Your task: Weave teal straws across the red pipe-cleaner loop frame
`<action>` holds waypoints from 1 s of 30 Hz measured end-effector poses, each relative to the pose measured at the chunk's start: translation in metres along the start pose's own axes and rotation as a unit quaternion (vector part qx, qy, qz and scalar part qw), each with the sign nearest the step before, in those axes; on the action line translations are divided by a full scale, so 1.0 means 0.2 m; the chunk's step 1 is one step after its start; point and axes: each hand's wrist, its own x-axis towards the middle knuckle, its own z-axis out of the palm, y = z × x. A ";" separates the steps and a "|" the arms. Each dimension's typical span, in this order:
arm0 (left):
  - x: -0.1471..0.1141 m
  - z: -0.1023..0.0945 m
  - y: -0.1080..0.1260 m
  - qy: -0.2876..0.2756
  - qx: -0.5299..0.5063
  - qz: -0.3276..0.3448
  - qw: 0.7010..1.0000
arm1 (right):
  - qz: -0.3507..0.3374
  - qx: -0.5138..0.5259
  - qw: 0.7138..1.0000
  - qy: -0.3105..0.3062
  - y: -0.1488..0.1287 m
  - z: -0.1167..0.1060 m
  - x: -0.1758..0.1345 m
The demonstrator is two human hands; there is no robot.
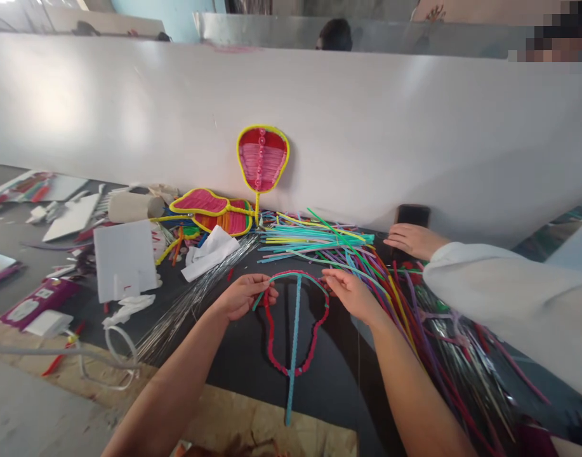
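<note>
A pear-shaped loop of red pipe cleaner (271, 336) with a light-blue pipe-cleaner stem (295, 324) down its middle lies over the black tabletop. Along its top curve runs a teal pipe cleaner (257, 301), whose loose end sticks out at the left. My left hand (245, 296) pinches the loop and teal strip at the upper left. At the upper right, the bent fingers of my right hand (350, 292) close on the loop's edge; the exact contact is partly hidden. Below the loop, the stem's free end points toward me.
A finished yellow-rimmed pink fan shape (263, 158) leans on the white partition (152, 108). Bundled pipe cleaners (314, 241) lie behind my hands. Another person's hand (414, 241) rests beside a dark phone (413, 216). Silver wires (195, 292) and white paper (124, 260) lie left.
</note>
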 end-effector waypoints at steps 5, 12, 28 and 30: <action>-0.02 0.02 -0.01 -0.021 0.029 0.016 0.999 | -0.113 -0.098 0.988 0.049 -0.14 0.03 0.01; -0.10 0.11 0.03 -0.044 0.078 0.067 0.994 | -0.162 -0.149 0.973 -0.062 -0.32 0.12 0.05; -0.15 0.15 0.03 0.054 0.238 0.165 0.955 | -0.130 -0.078 0.985 -0.080 -0.31 0.11 0.03; -0.15 0.16 0.04 0.041 0.210 0.150 0.965 | -0.133 -0.078 0.985 -0.080 -0.31 0.11 0.02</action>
